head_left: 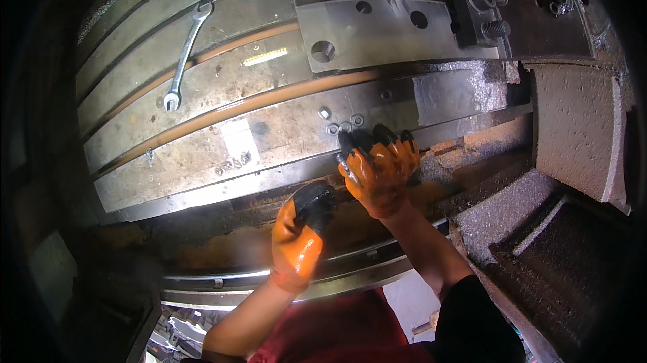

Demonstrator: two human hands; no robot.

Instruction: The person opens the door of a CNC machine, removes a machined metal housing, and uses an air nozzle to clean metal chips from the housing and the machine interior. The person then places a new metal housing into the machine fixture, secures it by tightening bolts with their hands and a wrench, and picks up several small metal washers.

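My right hand (379, 173), in an orange glove with black fingertips, reaches over the front strip of a slotted metal table (189, 137). Its fingers are apart, and the foremost one reaches or nearly reaches a small group of nuts (357, 120). A small bright metal piece (325, 114) lies just beyond them. My left hand (300, 235), gloved the same way, hovers in front of the table's near edge. Its fingers are curled together; whatever they may hold is hidden.
A double open-ended wrench (183, 60) lies across the slots at the far left. Several small metal parts (232, 163) sit near the front edge. A drilled steel plate (377, 33) stands at the back, with a bolted clamp block (477, 13). Metal chips (488, 87) cover the right end.
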